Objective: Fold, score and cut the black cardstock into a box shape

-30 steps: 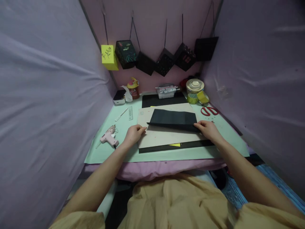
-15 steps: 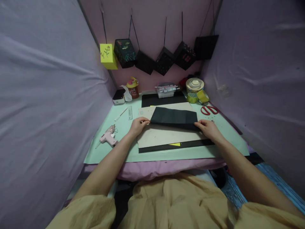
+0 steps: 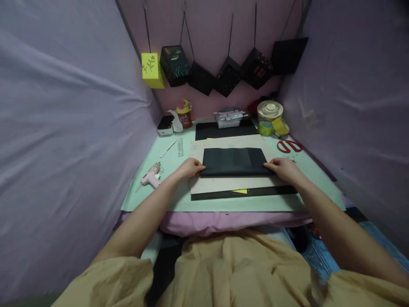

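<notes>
A creased sheet of black paper [image 3: 234,161] lies over a pale board [image 3: 211,185], with a narrow fold along its near edge. My left hand [image 3: 192,167] pinches its near left corner between thumb and finger. At the opposite corner, my right hand [image 3: 281,167] pinches the near right end of the same paper. Beneath the pale board, black sheets [image 3: 217,195] stick out toward me, with a small yellow piece [image 3: 240,191] showing on them.
A pink glue gun [image 3: 151,175], a white pen [image 3: 168,149] and a clear ruler [image 3: 180,147] lie on the left. Red-handled scissors [image 3: 289,146] and tape rolls [image 3: 266,128] are on the right. A box of markers [image 3: 229,118] stands behind; decorated boxes [image 3: 175,66] hang above.
The black paper has tipped down flatter onto the board, its near edge straighter and a little closer to me. Both hands keep their corners. My view has shifted slightly.
</notes>
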